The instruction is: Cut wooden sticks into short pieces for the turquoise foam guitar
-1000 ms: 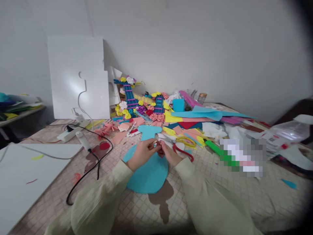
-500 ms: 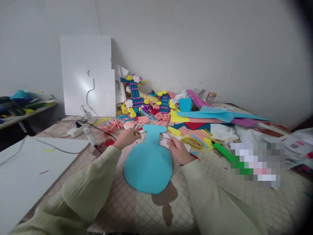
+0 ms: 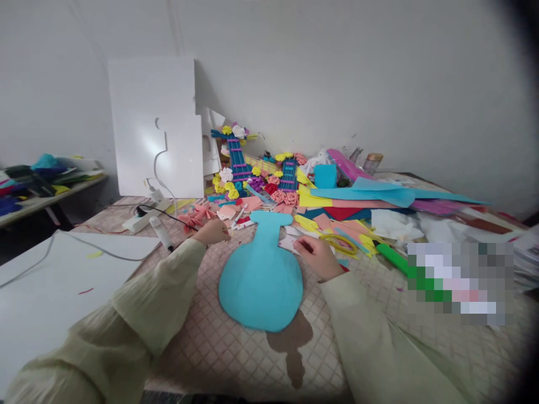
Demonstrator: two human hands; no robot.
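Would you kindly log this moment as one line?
left hand: at pink paper scraps | right hand: beside turquoise vase cutout | cutout: flat on table

Counted on the bench (image 3: pixel 219 353) are one turquoise vase-shaped cutout (image 3: pixel 261 275), two blue ladder-like models (image 3: pixel 236 157) trimmed with paper flowers, one white glue gun (image 3: pixel 160 232), one yellow-handled pair of scissors (image 3: pixel 339 244), one green marker (image 3: pixel 391 258) and two hands (image 3: pixel 214 232).

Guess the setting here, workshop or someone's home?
Probably a home craft corner, not a workshop. A cloth-covered table against a plain wall holds a heap of coloured paper sheets, paper flowers and a glue gun. A blue vase-shaped cutout lies between the left hand and right hand.
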